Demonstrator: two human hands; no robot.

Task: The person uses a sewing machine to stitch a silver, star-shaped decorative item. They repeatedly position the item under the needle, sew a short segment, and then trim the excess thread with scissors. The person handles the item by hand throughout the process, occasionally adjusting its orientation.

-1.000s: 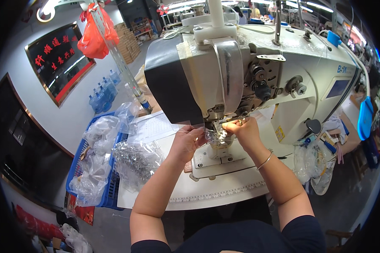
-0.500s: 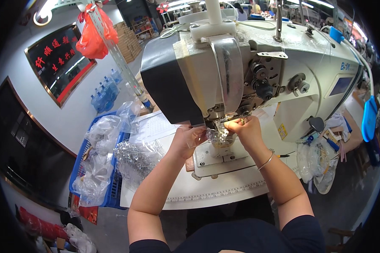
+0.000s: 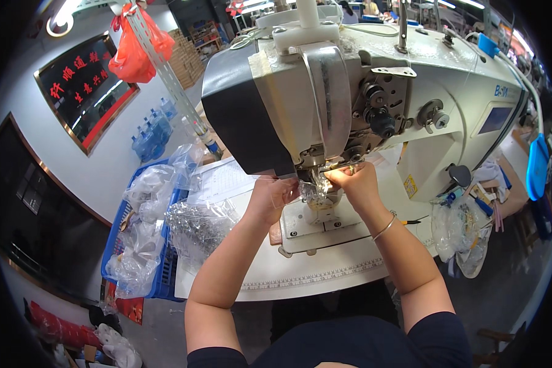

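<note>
Both hands are under the head of a white post-bed sewing machine (image 3: 405,129), close to its lit needle area. My left hand (image 3: 271,199) is closed, fingertips pinching the left side of a clear, shiny plastic piece (image 3: 310,189). On the other side my right hand (image 3: 357,183) pinches that piece, thumb and forefinger beside the presser foot. Part of the piece is hidden by the fingers and the machine. Beneath it stands the machine's post (image 3: 322,211). A pile of clear, silvery plastic pieces (image 3: 202,230) lies left of my left forearm.
A blue basket (image 3: 113,242) of clear plastic bags stands at the left. Printed paper (image 3: 224,181) lies behind the pile. Yellow-and-black thread snips (image 3: 413,222) rest right of my right wrist. A clear bag of scraps (image 3: 451,227) sits farther right. A ruler strip (image 3: 313,282) follows the table's front edge.
My view has shifted slightly. Both hands keep their hold on the clear plastic piece at the needle, with hardly any movement.
</note>
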